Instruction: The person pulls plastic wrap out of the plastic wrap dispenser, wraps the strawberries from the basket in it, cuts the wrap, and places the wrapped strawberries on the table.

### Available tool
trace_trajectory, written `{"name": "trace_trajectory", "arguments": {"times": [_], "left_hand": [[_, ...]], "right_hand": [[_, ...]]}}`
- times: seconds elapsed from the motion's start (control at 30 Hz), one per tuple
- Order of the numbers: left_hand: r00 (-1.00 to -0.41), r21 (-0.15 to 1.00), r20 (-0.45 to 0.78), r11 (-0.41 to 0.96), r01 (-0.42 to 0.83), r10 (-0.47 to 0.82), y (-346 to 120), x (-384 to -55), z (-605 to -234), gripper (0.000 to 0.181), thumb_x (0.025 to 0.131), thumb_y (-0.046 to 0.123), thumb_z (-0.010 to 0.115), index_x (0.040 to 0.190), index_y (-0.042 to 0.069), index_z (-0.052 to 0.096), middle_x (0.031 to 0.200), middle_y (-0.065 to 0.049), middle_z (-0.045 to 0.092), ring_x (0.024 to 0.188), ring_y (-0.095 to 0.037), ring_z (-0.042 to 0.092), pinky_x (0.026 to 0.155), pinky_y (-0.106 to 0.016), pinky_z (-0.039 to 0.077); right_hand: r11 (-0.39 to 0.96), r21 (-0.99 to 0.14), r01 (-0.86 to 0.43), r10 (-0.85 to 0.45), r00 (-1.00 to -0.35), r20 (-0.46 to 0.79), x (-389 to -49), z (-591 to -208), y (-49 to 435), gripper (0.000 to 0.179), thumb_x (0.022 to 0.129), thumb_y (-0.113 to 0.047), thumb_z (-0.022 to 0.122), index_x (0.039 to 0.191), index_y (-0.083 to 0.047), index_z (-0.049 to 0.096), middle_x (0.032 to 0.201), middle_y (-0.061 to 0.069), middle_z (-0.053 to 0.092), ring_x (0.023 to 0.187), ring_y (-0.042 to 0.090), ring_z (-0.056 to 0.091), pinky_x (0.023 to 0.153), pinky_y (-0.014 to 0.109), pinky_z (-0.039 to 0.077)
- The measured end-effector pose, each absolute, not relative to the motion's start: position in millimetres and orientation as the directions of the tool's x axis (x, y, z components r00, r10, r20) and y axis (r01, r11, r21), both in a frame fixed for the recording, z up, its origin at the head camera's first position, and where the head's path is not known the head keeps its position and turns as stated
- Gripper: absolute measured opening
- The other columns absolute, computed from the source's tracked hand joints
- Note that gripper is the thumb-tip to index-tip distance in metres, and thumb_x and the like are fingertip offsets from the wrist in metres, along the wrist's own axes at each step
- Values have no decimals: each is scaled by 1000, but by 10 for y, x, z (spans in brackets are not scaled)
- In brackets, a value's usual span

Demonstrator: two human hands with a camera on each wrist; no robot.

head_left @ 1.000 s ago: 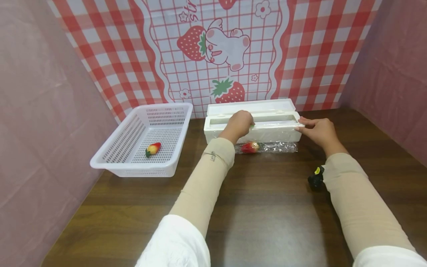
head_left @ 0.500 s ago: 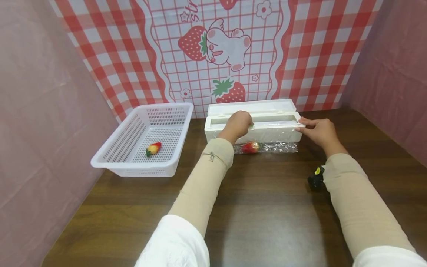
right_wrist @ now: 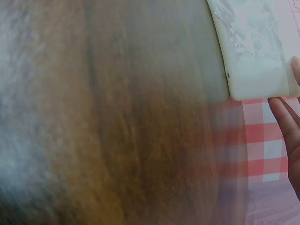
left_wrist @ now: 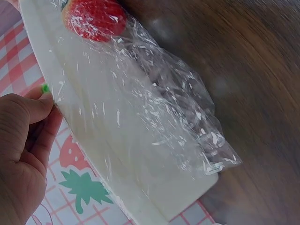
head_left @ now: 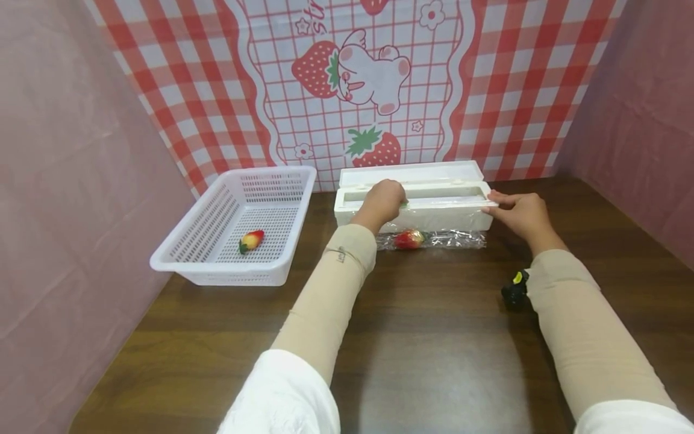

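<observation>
- The left hand [head_left: 384, 202] is over the front edge of the long white box [head_left: 455, 220], left of the box's middle.
- Its grip is narrow: thumb and finger pinch a small green piece [left_wrist: 45, 88] at this edge, as the left wrist view shows.
- The right hand [head_left: 528, 218] is at the right end of the box; its grip is also narrow and holds the corner, with the thumb at the front and fingers above.
- The box stands on the brown wooden worktop [head_left: 434, 337], and its lid [head_left: 412, 174] is raised behind it, near the checked cloth [head_left: 520, 108].
- Clear film [head_left: 461, 239] hangs down the front side of the box and lies, wrinkled, on the worktop before it.
- The front strawberry [head_left: 409, 239], red and pale yellow, is just before the box with this film over it; I cannot tell if the film goes all around.
- A white plastic basket [head_left: 222, 267] stands to the left, apart from the box.
- Inside, on the basket's floor, lies the second strawberry [head_left: 252, 241], its green leaves toward the person.
</observation>
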State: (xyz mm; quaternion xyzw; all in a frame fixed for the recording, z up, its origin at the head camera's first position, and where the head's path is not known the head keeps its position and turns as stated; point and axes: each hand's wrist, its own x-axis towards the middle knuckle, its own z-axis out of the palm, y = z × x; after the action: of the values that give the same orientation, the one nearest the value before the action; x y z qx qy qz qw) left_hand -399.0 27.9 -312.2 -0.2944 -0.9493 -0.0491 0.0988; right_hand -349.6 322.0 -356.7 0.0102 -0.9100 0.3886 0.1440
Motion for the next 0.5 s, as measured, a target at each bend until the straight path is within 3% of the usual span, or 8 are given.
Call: {"name": "trace_trajectory", "arguments": {"times": [0.5], "left_hand": [[-820,28,206,835,550,534,205,-3990,-3124,17,87,8,70,102,14,76,106,0,72,101,-18,64,96,-28,47]], "right_hand": [[697,-706,-124,107,-956,273,-3500,-3591,3224,62,85,-43,73,128,-1,58,123,19,57,124,41,51,102,54,40]]}}
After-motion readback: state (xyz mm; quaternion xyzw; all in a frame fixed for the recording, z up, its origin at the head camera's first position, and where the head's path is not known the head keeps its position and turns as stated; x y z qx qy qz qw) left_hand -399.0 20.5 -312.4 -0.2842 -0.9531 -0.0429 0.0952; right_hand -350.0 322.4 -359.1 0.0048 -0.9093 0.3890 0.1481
